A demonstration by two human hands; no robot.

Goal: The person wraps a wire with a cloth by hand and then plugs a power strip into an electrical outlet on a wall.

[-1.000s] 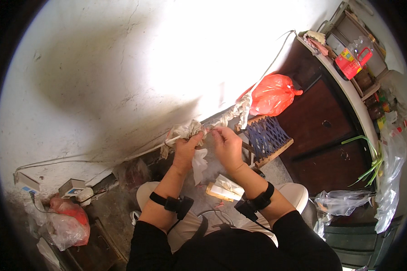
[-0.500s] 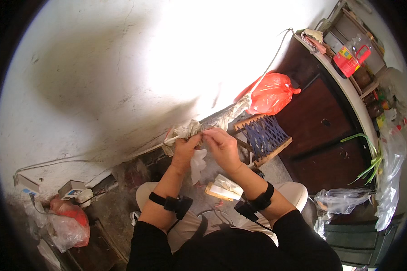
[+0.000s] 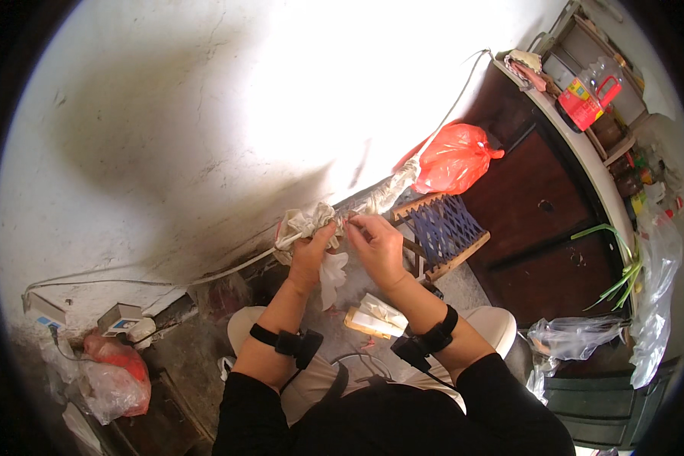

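- The left hand is closed around a crumpled whitish plastic bag, held up in front of the pale wall; loose folds of the bag hang below the fist.
- The right hand sits just beside it, fingertips pinched narrowly on the bag's twisted end, which stretches up and to the right as a thin rope of plastic toward the red bag.
- Both wrists carry black bands with small black units on them.
- Below the hands, on the floor between the knees, lies a flat yellowish packet in clear wrap.
- Just right of the right hand stands a low wooden stool with a blue woven seat, tilted in the view.
- Beyond the stool, a knotted bright red plastic bag rests against a dark brown cabinet.
- On the cabinet's white-edged top stands a clear jug with a red label and red handle; the print is too small to tell.
- Green stalks hang by clear plastic bags at the right edge.
- At lower left, a red and clear bag lies near white sockets and a cable along the wall.
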